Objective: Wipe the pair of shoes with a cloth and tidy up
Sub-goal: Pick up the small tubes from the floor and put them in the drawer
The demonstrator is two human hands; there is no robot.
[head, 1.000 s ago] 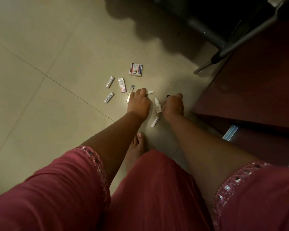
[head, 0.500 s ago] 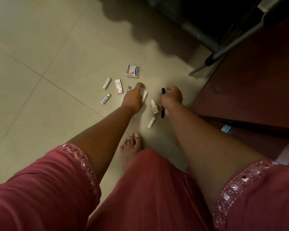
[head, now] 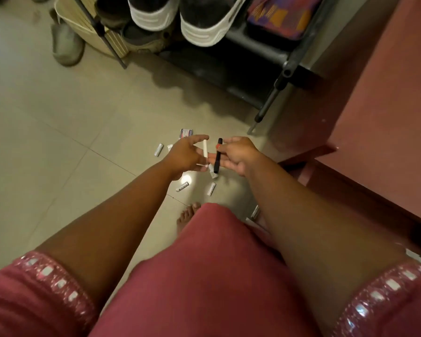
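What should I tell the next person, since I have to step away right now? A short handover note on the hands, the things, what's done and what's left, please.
Left hand: raised off the floor, holds a white stick.
Right hand: raised, holds a black pen-like stick.
Pair of shoes: black with white soles, on the shoe rack.
Floor: several small white tubes, such as one and another, plus a small box, lie scattered.
Done: two items picked up; whether the shoes are wiped cannot be told, and no cloth is in view.
Left: gather the scattered items and put them away.
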